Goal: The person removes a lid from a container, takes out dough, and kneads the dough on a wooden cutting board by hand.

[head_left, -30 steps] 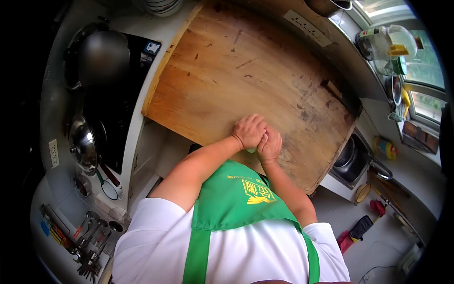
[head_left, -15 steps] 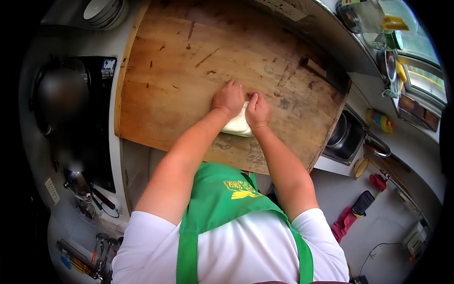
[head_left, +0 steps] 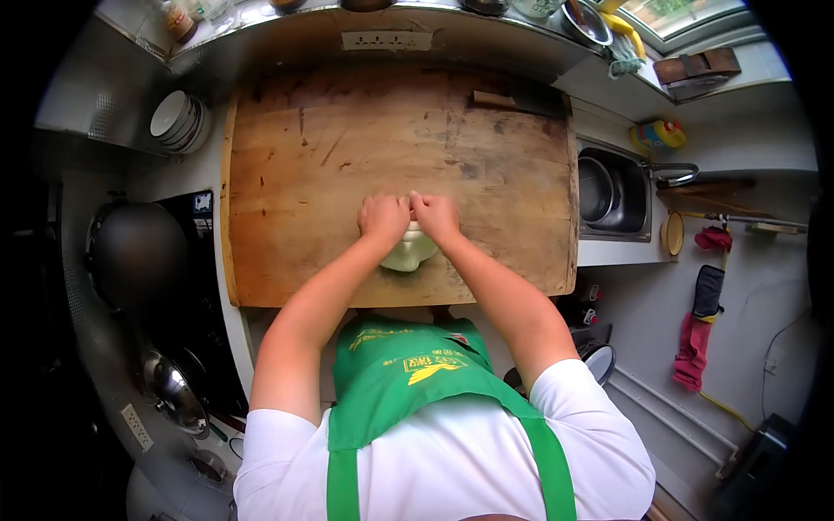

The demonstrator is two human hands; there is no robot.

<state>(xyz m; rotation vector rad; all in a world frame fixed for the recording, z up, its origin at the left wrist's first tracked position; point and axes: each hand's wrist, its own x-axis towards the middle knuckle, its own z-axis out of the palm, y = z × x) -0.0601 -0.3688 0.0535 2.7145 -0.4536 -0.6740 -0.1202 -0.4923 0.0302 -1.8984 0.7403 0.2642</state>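
Observation:
Pale dough [head_left: 408,251] lies near the front edge of the wooden board [head_left: 287,200], its near part bulging toward my body. My left hand [head_left: 385,217] is on the far left part of the dough, fingers curled over it. Beside it, my right hand [head_left: 434,214] grips the far right part, with the thumbs close together. The dough's far side is hidden under both hands.
On the right is a sink [head_left: 615,191] with a metal pot. White bowls [head_left: 180,122] are stacked at the back left, above a dark stove [head_left: 195,260]. A knife [head_left: 521,100] lies at the board's back right. A socket strip [head_left: 387,41] is on the back wall.
The camera view has turned and shifted. Both hands have stayed on the dough, which was nearly hidden a second ago and now shows below them; the hands are closer together than half a second ago.

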